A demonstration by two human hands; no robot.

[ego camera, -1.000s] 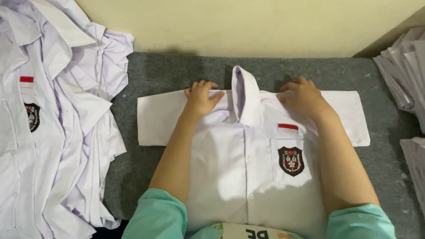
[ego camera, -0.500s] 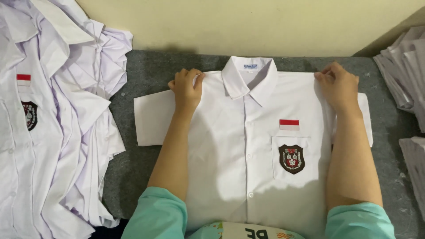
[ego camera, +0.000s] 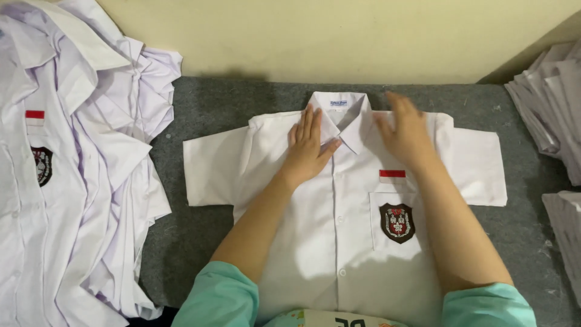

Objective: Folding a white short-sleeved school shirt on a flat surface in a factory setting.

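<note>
Grey felt cover: spread over the table (ego camera: 200, 254), speckled with lint, bare patches showing on both sides of the work.
Wall: plain cream (ego camera: 339, 36), running straight along the far edge of the table.
Left stack: heap of white uniform shirts (ego camera: 66, 181), unfolded and overlapping, one showing a red-and-white flag patch and a dark crest.
Right stack: folded white shirts (ego camera: 554, 109) at the far right edge, only partly in view.
Left hand (ego camera: 308, 148): flat and released, fingers together, palm pressed on the shirt just left of the collar, thumb tip at the collar point. Grasps nothing.
Right hand (ego camera: 407, 133): fingers spread, open, over the shirt's shoulder just right of the collar; motion-blurred, so contact with the cloth cannot be told. Grasps nothing.
Sleeves: teal cuffs (ego camera: 221, 300) at the bottom of the view.
White short-sleeved uniform shirt (ego camera: 339, 242): front up in the middle of the table, buttoned, both sleeves spread sideways, collar (ego camera: 345, 115) towards the wall and folded down.
Chest pocket: carries a dark shield badge (ego camera: 397, 222), with a red-and-white flag patch (ego camera: 392, 176) just above.
</note>
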